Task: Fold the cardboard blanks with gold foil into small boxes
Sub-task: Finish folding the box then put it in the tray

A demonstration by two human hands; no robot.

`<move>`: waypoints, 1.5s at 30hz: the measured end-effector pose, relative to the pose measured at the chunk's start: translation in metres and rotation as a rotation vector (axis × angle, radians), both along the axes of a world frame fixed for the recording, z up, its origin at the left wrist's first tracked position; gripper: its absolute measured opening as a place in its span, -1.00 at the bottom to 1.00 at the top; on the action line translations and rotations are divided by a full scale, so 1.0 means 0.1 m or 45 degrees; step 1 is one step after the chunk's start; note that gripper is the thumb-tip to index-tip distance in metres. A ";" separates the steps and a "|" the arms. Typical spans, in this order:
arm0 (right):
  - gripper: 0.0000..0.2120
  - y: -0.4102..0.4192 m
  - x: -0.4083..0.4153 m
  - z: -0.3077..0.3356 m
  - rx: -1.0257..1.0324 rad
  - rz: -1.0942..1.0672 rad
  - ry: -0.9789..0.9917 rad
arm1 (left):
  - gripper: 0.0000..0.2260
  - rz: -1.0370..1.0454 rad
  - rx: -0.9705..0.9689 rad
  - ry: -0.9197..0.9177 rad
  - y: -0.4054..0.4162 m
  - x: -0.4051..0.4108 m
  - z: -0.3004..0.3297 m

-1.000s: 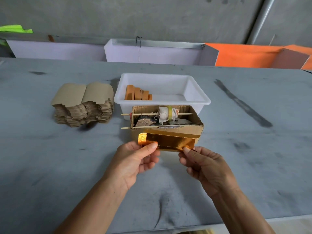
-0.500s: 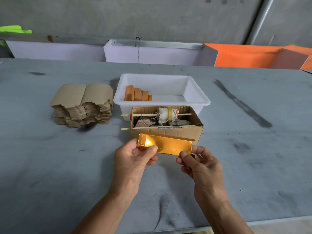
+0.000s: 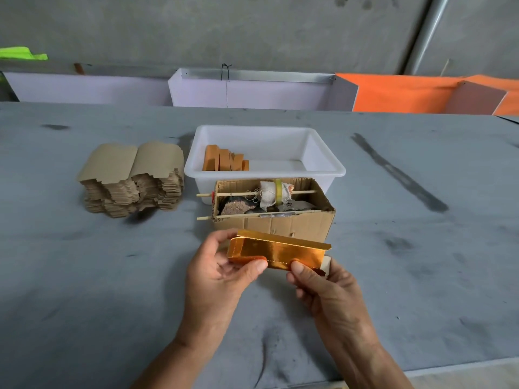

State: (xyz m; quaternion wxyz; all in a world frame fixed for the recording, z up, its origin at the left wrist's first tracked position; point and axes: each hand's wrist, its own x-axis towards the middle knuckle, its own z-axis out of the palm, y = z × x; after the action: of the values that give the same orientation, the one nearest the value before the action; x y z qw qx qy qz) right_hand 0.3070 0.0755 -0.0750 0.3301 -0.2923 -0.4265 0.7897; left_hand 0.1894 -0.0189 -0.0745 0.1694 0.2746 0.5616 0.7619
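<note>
Currently gold foil blank (image 3: pixel 276 252) held above table (image 3: pixel 84 290), just before corrugated carton (image 3: pixel 280 224). Partly formed: long walls creased up, left end turned in, far flap raised; right end looks unclosed. Foil shiny orange-gold, stitch-like perforation along near edge. Left hand (image 3: pixel 216 279) pinches left end, thumb on near edge. Right hand (image 3: pixel 323 287) pinches right end likewise. Few finished boxes (image 3: pixel 224 160) in white tub (image 3: pixel 323 169). Tall stack of blanks (image 3: pixel 132 178) left: most work remains, by my judgement.

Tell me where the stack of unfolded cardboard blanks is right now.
In the head view, the stack of cardboard blanks sits on the grey table, far left, just left of the white plastic tub.
</note>
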 end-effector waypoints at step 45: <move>-0.24 0.13 0.14 -0.14 0.138 0.151 0.089 | -0.67 -0.157 -0.351 -0.313 -0.04 -0.12 0.06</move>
State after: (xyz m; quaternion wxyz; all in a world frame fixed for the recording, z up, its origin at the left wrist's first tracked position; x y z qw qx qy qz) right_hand 0.3210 0.0890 -0.0892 0.3128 -0.2206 -0.4734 0.7934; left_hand 0.1771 -0.0225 -0.0688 0.3190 0.1877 0.6178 0.6937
